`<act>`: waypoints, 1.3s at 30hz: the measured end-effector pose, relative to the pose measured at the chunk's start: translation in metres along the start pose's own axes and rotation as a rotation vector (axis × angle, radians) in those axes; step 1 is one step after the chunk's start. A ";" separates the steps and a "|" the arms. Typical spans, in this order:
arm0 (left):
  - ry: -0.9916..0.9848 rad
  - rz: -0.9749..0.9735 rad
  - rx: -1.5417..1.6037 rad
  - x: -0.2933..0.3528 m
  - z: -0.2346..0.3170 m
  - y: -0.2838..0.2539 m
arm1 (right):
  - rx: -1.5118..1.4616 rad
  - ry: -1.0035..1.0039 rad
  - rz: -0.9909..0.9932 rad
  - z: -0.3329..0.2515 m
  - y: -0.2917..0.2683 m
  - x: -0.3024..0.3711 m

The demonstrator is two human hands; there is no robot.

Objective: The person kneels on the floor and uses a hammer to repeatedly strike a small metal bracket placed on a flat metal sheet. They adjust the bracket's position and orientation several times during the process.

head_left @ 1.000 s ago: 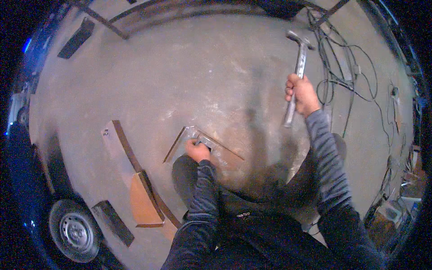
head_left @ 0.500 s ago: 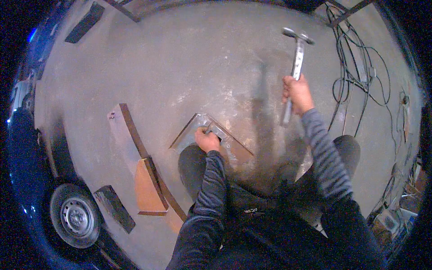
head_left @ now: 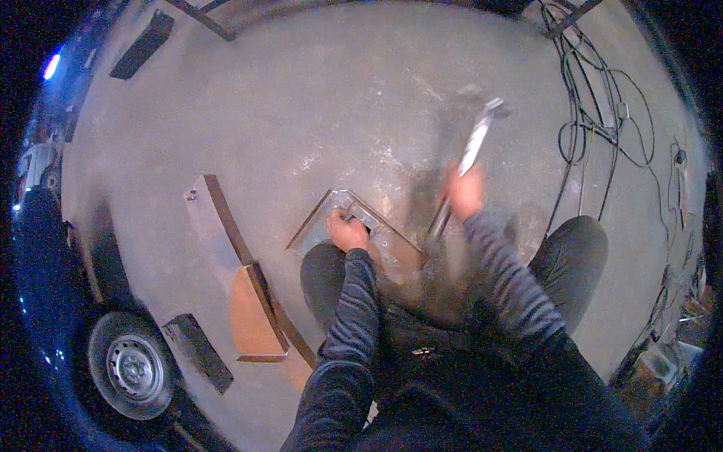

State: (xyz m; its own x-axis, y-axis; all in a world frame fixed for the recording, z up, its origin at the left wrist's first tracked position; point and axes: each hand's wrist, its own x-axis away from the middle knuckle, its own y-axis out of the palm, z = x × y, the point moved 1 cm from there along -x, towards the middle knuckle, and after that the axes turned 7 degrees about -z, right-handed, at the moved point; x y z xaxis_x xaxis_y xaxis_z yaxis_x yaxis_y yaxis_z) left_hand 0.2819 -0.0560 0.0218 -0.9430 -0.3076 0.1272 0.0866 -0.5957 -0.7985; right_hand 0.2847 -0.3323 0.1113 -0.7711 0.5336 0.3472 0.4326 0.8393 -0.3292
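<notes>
Between my knees lies an angled sheet-metal piece (head_left: 395,250) with raised edges that meet at a far corner. My left hand (head_left: 349,232) rests over that corner area with its fingers curled closed. A small dark part shows beside these fingers, but what they grip is mostly hidden. On the right, my right hand (head_left: 462,191) is wrapped round the handle of a metal hammer (head_left: 474,148). The hammer is tilted above the floor, apart from the sheet-metal piece, and its head is smeared by motion.
To the left lie a long brown metal piece (head_left: 224,220) and an orange-brown curved panel (head_left: 256,316). A dark block (head_left: 197,352) sits near a car wheel (head_left: 135,367); another dark block (head_left: 143,45) lies far left. Tangled cables (head_left: 602,128) spread at the far right.
My right hand and the hammer have swung down and to the left, nearer the sheet-metal piece. My left hand has stayed on the metal.
</notes>
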 end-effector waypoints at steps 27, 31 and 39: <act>0.004 0.139 0.082 -0.008 -0.046 0.002 | 0.266 0.189 -0.234 0.037 0.049 0.016; -0.086 0.077 -0.038 -0.009 -0.028 -0.009 | 0.281 0.318 -0.525 -0.005 -0.003 -0.035; -0.073 0.081 -0.020 -0.013 -0.019 -0.008 | 0.147 0.231 -0.356 0.024 0.057 -0.003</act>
State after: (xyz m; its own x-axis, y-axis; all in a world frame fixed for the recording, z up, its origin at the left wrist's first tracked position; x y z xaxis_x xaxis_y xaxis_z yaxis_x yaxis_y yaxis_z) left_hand 0.2871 -0.0334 0.0156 -0.9071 -0.4078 0.1040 0.1544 -0.5524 -0.8192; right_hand 0.3003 -0.2886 0.0706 -0.7281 0.2377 0.6430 0.0758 0.9601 -0.2691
